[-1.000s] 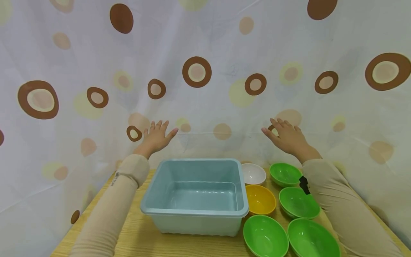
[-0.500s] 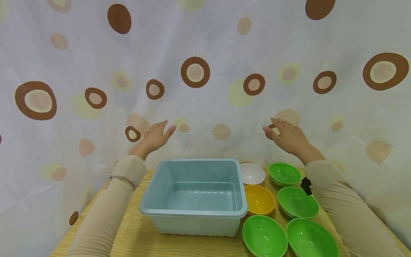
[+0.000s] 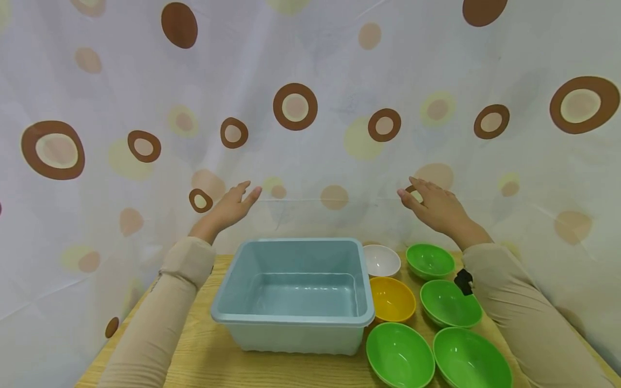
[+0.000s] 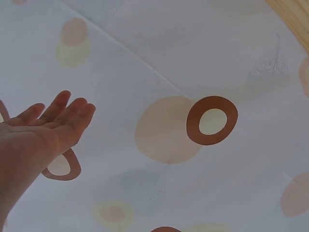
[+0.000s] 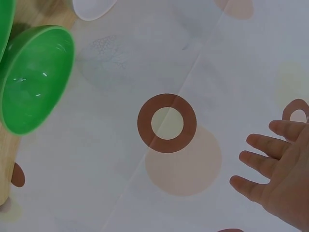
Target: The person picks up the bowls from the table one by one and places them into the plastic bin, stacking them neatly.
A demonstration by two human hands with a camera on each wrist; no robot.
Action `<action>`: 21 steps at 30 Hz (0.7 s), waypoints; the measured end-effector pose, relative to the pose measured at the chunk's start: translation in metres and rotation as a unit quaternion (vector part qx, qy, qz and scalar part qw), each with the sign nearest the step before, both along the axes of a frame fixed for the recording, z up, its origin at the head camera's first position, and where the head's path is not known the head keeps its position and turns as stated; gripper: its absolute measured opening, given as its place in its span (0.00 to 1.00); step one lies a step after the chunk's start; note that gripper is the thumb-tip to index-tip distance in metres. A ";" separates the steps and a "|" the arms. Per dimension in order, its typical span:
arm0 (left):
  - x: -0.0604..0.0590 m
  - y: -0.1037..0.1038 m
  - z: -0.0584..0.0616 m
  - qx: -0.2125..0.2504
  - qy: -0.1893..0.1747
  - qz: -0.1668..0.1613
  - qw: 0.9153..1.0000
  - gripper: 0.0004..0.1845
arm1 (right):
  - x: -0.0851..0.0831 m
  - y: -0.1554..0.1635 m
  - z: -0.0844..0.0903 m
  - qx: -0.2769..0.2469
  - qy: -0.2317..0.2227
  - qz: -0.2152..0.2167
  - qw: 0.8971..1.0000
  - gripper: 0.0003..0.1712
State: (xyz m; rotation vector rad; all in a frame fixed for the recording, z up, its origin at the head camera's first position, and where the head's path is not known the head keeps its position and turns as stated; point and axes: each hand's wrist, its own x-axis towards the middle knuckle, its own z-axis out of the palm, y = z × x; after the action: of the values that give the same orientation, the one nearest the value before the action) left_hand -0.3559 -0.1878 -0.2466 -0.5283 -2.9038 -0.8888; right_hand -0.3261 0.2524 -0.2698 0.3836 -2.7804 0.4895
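Above the far edge of the table [image 3: 208, 358], the left hand [image 3: 232, 206] and the right hand [image 3: 435, 207] hang in the air with fingers straight and spread, holding nothing, close to the spotted curtain [image 3: 310, 97]. Between and below them sits a pale blue tub [image 3: 295, 293]. To its right lie a white bowl [image 3: 381, 260], a yellow bowl [image 3: 392, 299] and four green bowls [image 3: 429, 261].

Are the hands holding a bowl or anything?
No, nothing is held. The left hand and right hand are both raised with straight fingers in front of the dotted curtain, above the blue tub and the bowls.
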 end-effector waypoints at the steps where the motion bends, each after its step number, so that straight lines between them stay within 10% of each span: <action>1: 0.000 -0.001 0.000 0.002 -0.001 -0.001 1.000 0.43 | 0.000 0.000 0.000 -0.002 0.001 0.001 1.000 0.46; 21: 0.014 -0.007 0.002 0.039 -0.044 0.006 0.998 0.42 | 0.010 -0.004 -0.001 0.011 -0.001 0.002 1.000 0.45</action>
State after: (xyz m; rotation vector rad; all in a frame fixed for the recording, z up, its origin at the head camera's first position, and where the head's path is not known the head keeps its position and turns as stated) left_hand -0.3418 -0.1951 -0.2449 -0.4769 -2.9304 -1.0451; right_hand -0.3159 0.2483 -0.2705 0.3928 -2.7896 0.4607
